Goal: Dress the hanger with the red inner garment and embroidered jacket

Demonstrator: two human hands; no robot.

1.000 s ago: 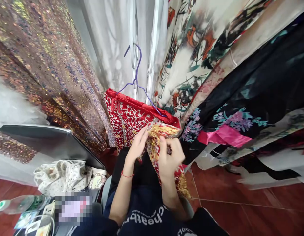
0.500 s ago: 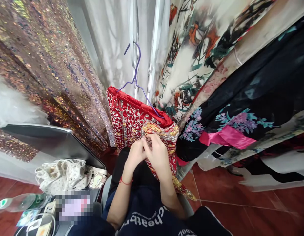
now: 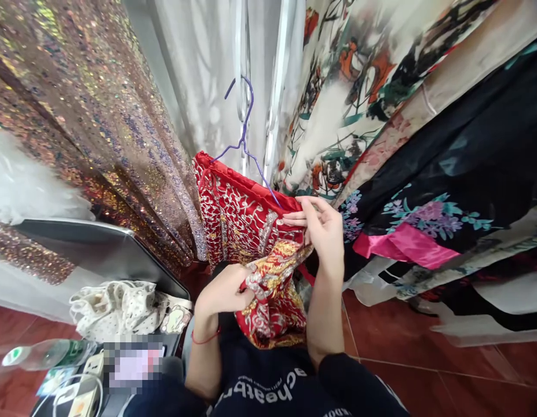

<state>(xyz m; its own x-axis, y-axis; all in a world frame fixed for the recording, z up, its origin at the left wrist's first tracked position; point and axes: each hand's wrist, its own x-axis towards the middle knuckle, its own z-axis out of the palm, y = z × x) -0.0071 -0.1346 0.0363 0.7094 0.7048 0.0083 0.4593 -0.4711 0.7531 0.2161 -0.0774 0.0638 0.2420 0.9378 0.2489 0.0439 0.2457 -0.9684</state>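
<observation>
Mid-frame, our left grip (image 3: 225,291) holds bunched red-and-gold cloth (image 3: 274,284) while our right grip (image 3: 325,231) pinches the red garment (image 3: 237,202) near its top edge, likely steadying it.

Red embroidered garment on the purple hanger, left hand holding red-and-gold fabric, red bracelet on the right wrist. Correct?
Wrong wrist: the head view shows the red bracelet on the left wrist. The rest stands: red embroidered garment on the purple hanger, left hand holding red-and-gold fabric.
</observation>
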